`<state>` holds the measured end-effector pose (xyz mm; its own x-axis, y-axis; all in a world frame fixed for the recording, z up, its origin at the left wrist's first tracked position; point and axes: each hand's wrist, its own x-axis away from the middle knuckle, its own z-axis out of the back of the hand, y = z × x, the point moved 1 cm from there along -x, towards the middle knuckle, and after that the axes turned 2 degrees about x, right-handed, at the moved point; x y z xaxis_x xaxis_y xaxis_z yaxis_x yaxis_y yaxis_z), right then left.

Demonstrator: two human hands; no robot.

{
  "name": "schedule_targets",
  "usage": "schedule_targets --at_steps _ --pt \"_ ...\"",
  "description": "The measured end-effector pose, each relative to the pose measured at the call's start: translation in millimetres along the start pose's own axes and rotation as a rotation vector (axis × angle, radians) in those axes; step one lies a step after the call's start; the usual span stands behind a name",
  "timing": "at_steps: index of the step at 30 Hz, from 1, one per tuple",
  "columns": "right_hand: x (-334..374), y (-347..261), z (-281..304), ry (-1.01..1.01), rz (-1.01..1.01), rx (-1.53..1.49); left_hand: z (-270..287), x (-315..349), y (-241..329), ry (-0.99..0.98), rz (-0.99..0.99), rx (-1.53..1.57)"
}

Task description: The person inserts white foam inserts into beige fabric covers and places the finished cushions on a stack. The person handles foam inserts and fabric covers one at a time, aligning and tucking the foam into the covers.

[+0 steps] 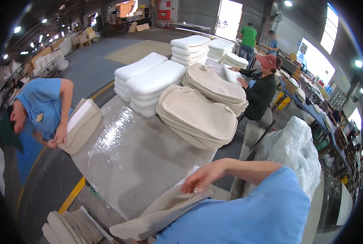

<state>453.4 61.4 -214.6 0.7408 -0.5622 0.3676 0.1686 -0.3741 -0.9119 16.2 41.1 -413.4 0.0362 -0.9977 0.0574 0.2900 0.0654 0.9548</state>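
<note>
A beige fabric cushion cover (pixel 157 217) lies against my body at the table's near edge, with a strip of white padding showing at its open end. My right hand (pixel 201 177) reaches over that end, its fingers bent down and pinching the cover's edge. Of my left hand (pixel 141 241) only a sliver shows under the cover at the lower border; its fingers are hidden. Beyond, piles of beige covers (pixel 197 116) lie beside stacked white foam pads (pixel 153 83) on the plastic-wrapped table (pixel 120 162).
Finished-looking beige cushions (pixel 73 227) stand in a row at the lower left. A co-worker in blue (pixel 43 101) handles a half-covered pad (pixel 82 122) at the left edge. Another person in a red cap (pixel 261 89) works across the table. A clear plastic bag (pixel 289 154) bulges at the right.
</note>
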Motion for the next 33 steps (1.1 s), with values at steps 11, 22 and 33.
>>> schedule_targets --at_steps 11,22,33 --pt "33.6 92.4 -122.3 0.827 -0.049 0.386 -25.6 -26.5 17.8 -0.257 -0.058 -0.226" --pt "24.4 67.6 -141.8 1.069 0.509 0.569 -37.3 -18.3 39.5 -0.385 -0.115 -0.432" --pt "5.1 47.2 -196.6 1.307 0.528 0.695 9.8 -27.7 20.1 -0.536 -0.146 -0.507"
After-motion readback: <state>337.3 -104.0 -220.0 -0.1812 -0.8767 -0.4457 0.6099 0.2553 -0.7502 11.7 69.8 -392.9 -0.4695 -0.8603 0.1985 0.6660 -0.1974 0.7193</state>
